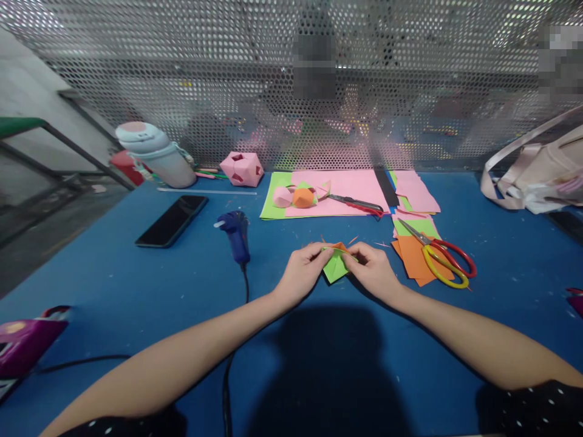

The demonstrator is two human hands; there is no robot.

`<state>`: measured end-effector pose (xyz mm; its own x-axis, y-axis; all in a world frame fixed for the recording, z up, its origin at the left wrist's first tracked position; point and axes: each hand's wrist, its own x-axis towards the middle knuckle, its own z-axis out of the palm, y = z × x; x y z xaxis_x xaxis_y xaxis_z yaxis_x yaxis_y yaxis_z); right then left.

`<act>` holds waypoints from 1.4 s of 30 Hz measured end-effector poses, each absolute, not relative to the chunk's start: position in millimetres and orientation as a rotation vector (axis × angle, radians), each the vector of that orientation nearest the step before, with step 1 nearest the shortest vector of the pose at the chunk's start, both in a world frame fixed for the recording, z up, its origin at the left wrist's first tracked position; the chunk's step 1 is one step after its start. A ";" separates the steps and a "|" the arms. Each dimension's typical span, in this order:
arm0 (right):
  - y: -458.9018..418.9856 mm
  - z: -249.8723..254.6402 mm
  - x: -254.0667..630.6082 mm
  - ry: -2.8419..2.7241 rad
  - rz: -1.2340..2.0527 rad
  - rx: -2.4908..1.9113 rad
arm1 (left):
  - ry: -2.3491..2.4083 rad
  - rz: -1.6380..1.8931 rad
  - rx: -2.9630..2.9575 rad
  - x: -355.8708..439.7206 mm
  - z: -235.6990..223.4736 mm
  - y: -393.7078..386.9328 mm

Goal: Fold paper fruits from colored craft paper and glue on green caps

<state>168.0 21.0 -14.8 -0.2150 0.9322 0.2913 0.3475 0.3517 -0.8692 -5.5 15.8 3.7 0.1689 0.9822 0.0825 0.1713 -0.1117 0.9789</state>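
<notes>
In the head view, we see both bare hands meeting over the middle of the blue table [191, 303], with a small folded paper [336, 270] between them, green on its near face and orange along its far edge. The left hand [301, 271] has its grip closed on the left side of this piece, thumb on top; the right hand [374, 271] pinches the right side the same way.

Just beyond the hands we find small paper scraps on the table. Farther off lie pink sheets [344, 179] over a green sheet [273, 209], bearing a pink folded piece [282, 197], an orange one [303, 198] and a red-and-black cutter [357, 203]. To the right of the hands, scissors [428, 244] with red and yellow handles rest across orange paper pieces [412, 258].

To the left we see a dark blue glue gun [237, 238], its cord [247, 285] running toward the near side and passing under the left forearm. Farther left lies a black phone [173, 221]; beyond it stand a pale bottle [164, 161] and a pink paper shape [243, 169] with openings. A light-coloured bag [553, 161] sits at the far right, and a perforated metal panel [204, 91] rises along the far edge.
</notes>
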 end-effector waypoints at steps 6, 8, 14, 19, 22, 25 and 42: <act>20.4 -13.1 168.1 -1.731 0.888 -1.117 | 1.106 1.082 1.360 -6.2 -2.0 16.6; 20.8 -12.1 168.4 -1.722 0.893 -1.121 | 1.069 1.074 1.300 -6.6 -3.5 16.5; 22.8 -11.6 169.5 -1.646 0.968 -1.132 | 0.968 1.057 1.241 -4.2 0.6 14.2; 25.0 -13.1 170.8 -1.580 1.035 -1.117 | 0.910 1.033 1.208 -1.0 1.9 13.1; 25.6 -13.4 170.5 -1.570 1.045 -1.120 | 0.919 1.053 1.103 -1.2 1.2 13.7; 25.1 -12.8 169.2 -1.590 1.022 -1.136 | 1.003 1.052 1.135 -2.2 2.5 14.5; 26.4 -6.3 169.4 -1.738 0.851 -1.066 | 1.008 0.952 1.195 -1.9 -2.8 17.4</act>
